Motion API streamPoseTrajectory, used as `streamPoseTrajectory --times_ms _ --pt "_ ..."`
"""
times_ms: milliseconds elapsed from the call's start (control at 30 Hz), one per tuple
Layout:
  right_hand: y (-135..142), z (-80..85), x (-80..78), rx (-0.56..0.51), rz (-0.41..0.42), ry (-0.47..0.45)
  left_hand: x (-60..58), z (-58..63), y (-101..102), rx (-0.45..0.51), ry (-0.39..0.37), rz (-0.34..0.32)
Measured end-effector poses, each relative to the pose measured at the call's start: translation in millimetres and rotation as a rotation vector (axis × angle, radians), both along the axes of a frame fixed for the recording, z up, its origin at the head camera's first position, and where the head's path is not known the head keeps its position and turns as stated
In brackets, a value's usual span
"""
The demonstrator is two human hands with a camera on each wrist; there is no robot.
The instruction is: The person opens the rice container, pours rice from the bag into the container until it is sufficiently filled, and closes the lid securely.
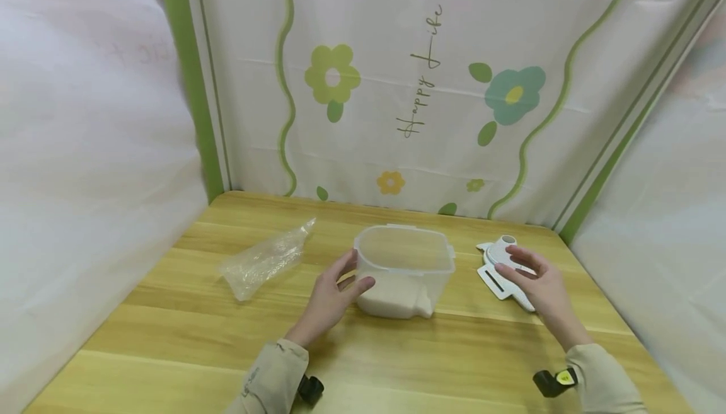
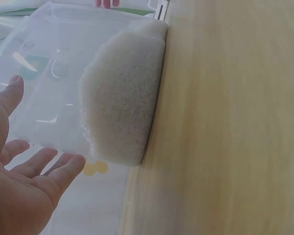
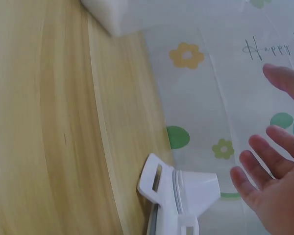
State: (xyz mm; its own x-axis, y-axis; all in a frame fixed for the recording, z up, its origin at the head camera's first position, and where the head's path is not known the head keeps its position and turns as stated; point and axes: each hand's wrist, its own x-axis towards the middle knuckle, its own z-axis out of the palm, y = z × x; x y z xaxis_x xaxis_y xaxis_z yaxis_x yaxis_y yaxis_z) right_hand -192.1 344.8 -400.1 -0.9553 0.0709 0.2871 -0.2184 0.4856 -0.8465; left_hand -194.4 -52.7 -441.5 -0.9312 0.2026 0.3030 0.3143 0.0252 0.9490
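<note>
A clear plastic container (image 1: 405,275) with white rice (image 2: 125,98) in its lower part stands upright in mid-table, its top uncovered. My left hand (image 1: 334,297) is at the container's left side, fingers spread and thumb toward the front; whether the fingertips touch the wall I cannot tell. To the right lies a white plastic lid (image 1: 499,278) with a round spout and slotted side flaps. Above it hovers my right hand (image 1: 539,285), fingers loosely bent. In the right wrist view that hand (image 3: 279,181) holds nothing and is apart from the lid (image 3: 179,196).
A crumpled clear plastic bag (image 1: 263,263) lies on the wooden table (image 1: 187,313), left of the container. White cloth printed with flowers (image 1: 391,86) hangs behind the table, and pale sheets enclose both sides.
</note>
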Motion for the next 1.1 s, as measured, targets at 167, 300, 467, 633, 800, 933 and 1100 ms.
streamPoseTrajectory --times_ms 167,300,467,633,800,933,1100 --pt "15 0.4 -2.2 0.012 -0.112 0.035 0.2 -0.5 0 0.001 0.0 0.004" --pt "27 -2.7 -3.1 0.017 -0.182 0.028 0.4 -0.7 -1 -0.002 -0.002 0.005" --pt "42 -7.2 -3.2 -0.018 -0.234 0.028 0.7 -0.2 0 -0.008 0.007 -0.003" --pt "54 -11.8 -5.0 -0.029 -0.273 0.019 0.0 -0.5 0 -0.02 0.009 0.004" --pt "59 -14.9 -6.8 -0.044 -0.289 0.013 -0.8 -0.7 1 -0.019 0.012 0.009" --pt "63 -19.5 -7.8 -0.058 -0.276 0.004 -1.3 -1.2 1 -0.018 0.013 0.009" --pt "69 -25.6 -8.2 0.014 -0.253 -0.056 -1.0 -1.5 0 -0.025 0.017 0.003"
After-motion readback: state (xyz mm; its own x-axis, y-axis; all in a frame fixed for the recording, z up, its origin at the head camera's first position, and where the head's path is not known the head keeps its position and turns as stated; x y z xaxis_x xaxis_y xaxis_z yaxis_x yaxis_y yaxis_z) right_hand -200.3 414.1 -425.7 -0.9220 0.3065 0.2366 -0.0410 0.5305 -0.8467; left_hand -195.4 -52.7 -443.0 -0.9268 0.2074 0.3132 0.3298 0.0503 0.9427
